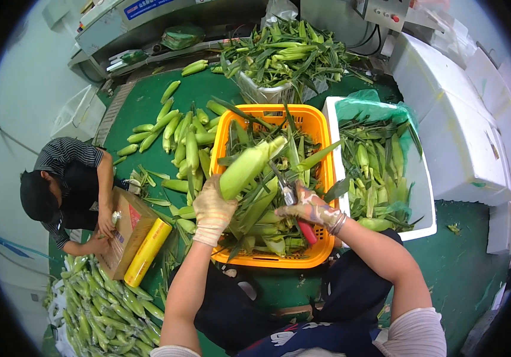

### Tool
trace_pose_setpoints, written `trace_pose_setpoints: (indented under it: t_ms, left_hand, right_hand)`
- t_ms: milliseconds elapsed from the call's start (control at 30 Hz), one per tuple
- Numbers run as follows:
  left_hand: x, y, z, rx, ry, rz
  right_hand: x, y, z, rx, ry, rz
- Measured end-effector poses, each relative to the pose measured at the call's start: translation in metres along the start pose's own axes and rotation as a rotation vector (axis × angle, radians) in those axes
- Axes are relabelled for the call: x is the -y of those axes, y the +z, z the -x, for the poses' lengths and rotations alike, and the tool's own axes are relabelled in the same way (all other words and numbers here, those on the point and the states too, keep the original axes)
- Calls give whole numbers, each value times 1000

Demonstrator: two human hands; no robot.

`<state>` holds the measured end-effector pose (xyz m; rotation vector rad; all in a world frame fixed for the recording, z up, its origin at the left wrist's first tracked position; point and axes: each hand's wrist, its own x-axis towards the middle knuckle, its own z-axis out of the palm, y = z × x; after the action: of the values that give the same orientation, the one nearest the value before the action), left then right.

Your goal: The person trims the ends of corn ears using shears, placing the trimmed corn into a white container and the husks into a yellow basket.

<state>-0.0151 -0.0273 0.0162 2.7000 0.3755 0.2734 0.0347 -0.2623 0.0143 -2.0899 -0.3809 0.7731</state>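
Note:
My gloved left hand (214, 208) is closed round the lower end of a green ear of corn (244, 169), which tilts up to the right. In my gloved right hand (312, 209) is a pair of pruning shears (289, 193) with red handles, its blades pointing up toward the ear's far end. Both hands are over an orange plastic basket (274, 259) filled with green husks and leaves (261, 217). Fingers of the right hand partly cover the shears' handles.
Husked-down ears (192, 149) lie piled left of the basket. A foam box (431, 208) of corn stands right, a heaped leaf crate (270, 94) behind. At left a co-worker (71, 172) handles a cardboard box (126, 226) beside a yellow film roll (148, 253); wrapped ears (104, 309) lie nearer.

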Motion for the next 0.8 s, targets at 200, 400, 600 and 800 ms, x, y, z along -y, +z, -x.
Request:
trace_pose_setpoints:
  t_ms: [200, 400, 600, 800]
  left_hand:
    - [39, 22, 2, -70, 110, -71]
    - [54, 14, -17, 165, -26, 128]
    - [70, 37, -12, 328, 80, 551]
    - [109, 19, -49, 255, 138, 103]
  right_hand:
    - [5, 1, -26, 68, 51, -288]
    - [-13, -4, -27, 46, 62, 85]
    - [-17, -17, -35, -47, -270, 352]
    - [-40, -2, -36, -20, -253, 405]
